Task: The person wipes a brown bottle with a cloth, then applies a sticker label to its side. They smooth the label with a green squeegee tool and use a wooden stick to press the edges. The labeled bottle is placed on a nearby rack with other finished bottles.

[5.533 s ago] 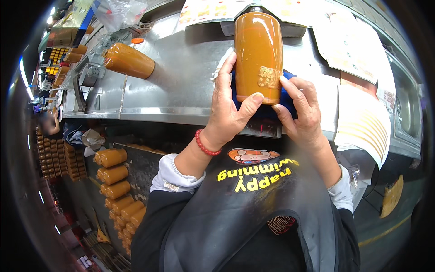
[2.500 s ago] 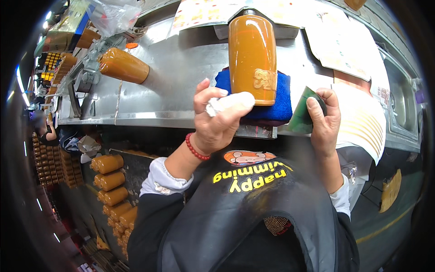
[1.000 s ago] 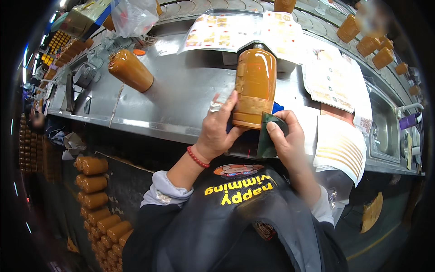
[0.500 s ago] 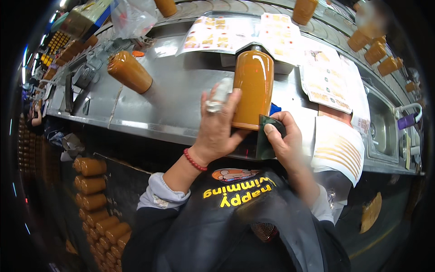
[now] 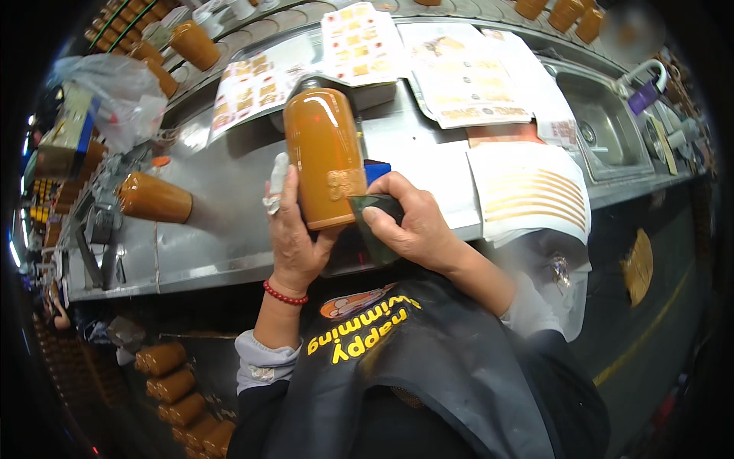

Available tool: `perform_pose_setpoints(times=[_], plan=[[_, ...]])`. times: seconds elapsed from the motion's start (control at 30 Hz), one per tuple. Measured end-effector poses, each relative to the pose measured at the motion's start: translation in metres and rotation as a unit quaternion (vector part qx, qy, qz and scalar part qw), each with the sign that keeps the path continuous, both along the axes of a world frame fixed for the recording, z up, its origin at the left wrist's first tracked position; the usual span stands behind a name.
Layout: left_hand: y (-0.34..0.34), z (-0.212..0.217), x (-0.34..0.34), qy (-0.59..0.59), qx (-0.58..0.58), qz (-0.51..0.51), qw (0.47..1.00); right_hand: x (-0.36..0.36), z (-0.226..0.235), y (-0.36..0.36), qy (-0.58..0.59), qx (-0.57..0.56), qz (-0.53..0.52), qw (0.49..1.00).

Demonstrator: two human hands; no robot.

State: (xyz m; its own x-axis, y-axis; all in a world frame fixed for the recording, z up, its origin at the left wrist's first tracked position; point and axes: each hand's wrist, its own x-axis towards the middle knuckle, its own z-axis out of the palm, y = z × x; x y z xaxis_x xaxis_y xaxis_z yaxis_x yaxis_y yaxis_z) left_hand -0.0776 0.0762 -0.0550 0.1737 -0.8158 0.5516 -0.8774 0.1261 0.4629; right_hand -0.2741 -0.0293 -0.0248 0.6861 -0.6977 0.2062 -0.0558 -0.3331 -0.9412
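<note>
A glossy brown bottle (image 5: 325, 145) with a dark neck lies tilted at the middle of the metal bench, its base toward me. My left hand (image 5: 297, 222) holds its lower left side, the thumb by the base; one finger has a white wrapping. In my right hand (image 5: 409, 218) is a flat dark green scraper (image 5: 372, 237), pinched between thumb and fingers. Its edge meets the bottle's lower right side, just below a small tan patterned decal (image 5: 344, 183). Something blue (image 5: 377, 171) shows behind my right fingers.
Another brown bottle (image 5: 155, 198) lies at the left. Printed decal sheets (image 5: 466, 73) cover the back, and a white sheet with tan strips (image 5: 531, 191) lies at the right. Beyond are a sink (image 5: 600, 126) and a plastic bag (image 5: 115, 99). Several bottles (image 5: 172, 382) are stacked lower left.
The view has turned, shifting the bench leftward. My left hand has gone from loosely touching the bottle to holding its side. A decal now shows on the bottle above the scraper.
</note>
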Motion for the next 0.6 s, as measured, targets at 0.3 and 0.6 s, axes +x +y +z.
perform_pose_setpoints(times=[0.3,0.6], plan=[[0.0,-0.01,-0.007,0.128,-0.005,-0.026,0.991,-0.115,0.015,-0.119,0.121,-0.318,-0.179,0.923],[0.0,-0.022,-0.004,0.194,-0.02,-0.041,0.98,-0.33,-0.051,-0.295,0.331,0.08,-0.345,0.875]])
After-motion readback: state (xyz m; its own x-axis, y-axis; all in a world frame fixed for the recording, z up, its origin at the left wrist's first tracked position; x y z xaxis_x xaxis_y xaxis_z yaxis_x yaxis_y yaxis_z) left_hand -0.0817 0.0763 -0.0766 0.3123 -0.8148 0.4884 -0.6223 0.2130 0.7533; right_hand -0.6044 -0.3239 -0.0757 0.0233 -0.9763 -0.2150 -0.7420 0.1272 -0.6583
